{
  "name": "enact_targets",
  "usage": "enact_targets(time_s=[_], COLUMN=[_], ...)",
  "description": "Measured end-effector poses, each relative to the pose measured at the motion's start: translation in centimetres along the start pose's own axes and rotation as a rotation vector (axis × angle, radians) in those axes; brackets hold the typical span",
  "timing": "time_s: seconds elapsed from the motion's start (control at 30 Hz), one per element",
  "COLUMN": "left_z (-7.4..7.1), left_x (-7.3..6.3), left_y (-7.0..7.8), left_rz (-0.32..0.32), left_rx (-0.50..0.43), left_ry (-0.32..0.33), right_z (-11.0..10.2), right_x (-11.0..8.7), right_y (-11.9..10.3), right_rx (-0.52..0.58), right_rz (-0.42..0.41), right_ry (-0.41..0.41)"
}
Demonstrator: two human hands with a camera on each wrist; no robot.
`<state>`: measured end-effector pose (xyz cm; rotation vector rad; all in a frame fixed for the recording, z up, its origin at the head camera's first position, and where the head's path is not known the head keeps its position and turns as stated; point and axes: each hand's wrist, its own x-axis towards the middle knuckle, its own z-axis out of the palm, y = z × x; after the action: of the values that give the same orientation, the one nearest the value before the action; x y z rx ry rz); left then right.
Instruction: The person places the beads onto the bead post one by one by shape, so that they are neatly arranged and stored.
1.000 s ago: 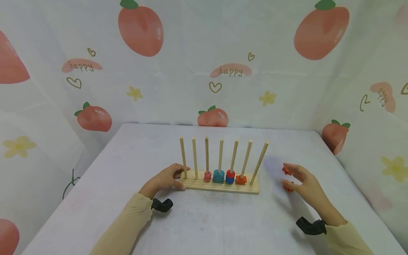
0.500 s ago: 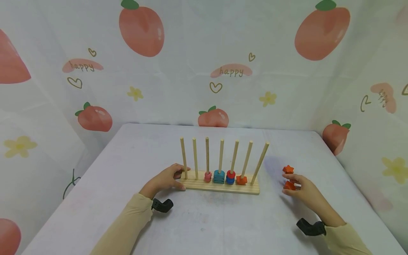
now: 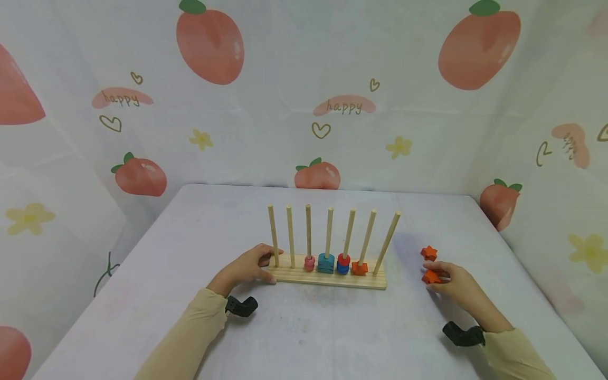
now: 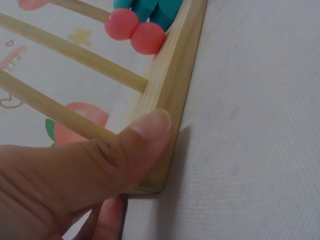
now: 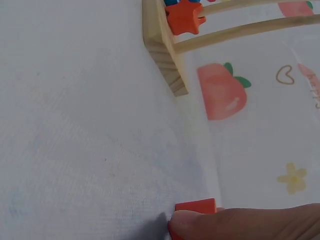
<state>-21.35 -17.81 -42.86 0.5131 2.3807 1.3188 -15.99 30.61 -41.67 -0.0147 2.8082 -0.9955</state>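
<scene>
My left hand [image 3: 243, 268] grips the left end of a wooden peg stand [image 3: 328, 281], its thumb on the front edge and the other fingers partly hidden behind. Seven-odd aside, several upright pegs rise from the base. Pink round beads [image 4: 135, 31], teal pieces [image 3: 325, 263], red and blue beads [image 3: 343, 264] and an orange star bead [image 3: 359, 268] sit low on the middle pegs. To the right, my right hand [image 3: 457, 286] pinches the nearer loose orange star bead [image 3: 430, 277] at the table. In the right wrist view the thumb [image 5: 190, 225] lies against its side.
Another loose orange star bead [image 3: 429, 253] lies just beyond the right hand. The white-covered table [image 3: 304, 338] runs back to a fruit-printed curtain [image 3: 266, 132]. Black wrist cameras [image 3: 463, 335] stick out from the wrists.
My right hand has drawn back from near the farther star bead to the nearer one, its fingers closing in round it. The left hand and the peg stand have stayed put.
</scene>
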Motion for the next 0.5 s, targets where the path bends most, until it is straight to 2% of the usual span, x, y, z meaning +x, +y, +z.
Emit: enact_targets(time_s=[0.3,0.43,0.5], left_z=[0.06,0.09,0.13], left_x=[-0.02,-0.07,-0.06], left_y=[0.07,0.22,0.24], left_rz=[0.02,0.012,0.008], left_rx=[-0.041,-0.037,-0.024], left_ry=[-0.01,-0.01,-0.008], right_z=[0.12,-0.03,-0.1], right_x=[0.23,0.05,-0.09], right_y=[0.19,-0.18,-0.43], right_rx=[-0.009,0.063,0.12], right_rz=[0.023,0.028,-0.001], right_ry=[-0.001,-0.012,-0.011])
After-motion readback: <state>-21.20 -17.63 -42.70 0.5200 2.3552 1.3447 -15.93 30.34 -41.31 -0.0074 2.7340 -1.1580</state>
